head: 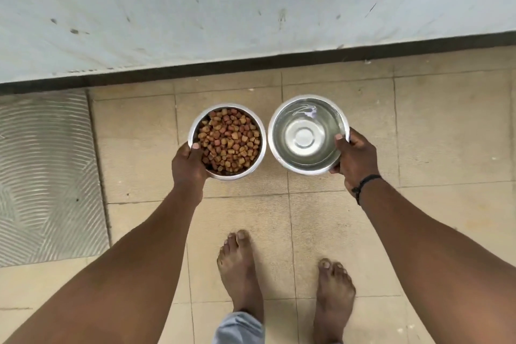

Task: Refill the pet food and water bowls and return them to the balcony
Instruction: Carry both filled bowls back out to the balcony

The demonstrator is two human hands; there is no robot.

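Observation:
Two steel bowls are held side by side, low over a beige tiled floor point(446, 134). The left bowl point(258, 123) is full of brown kibble point(230, 139). My left hand point(188, 165) grips its near-left rim, thumb over the edge. The right bowl point(275, 134) holds clear water point(304, 137) that ripples at the far side. My right hand point(354, 158) grips its right rim, thumb inside the edge and fingers underneath. I cannot tell whether the bowls touch the floor.
A scuffed white wall point(251, 8) with a dark skirting strip point(251, 65) stands just beyond the bowls. A grey ribbed mat point(44, 176) lies on the floor at the left. My bare feet point(240, 268) stand on the tiles behind the bowls.

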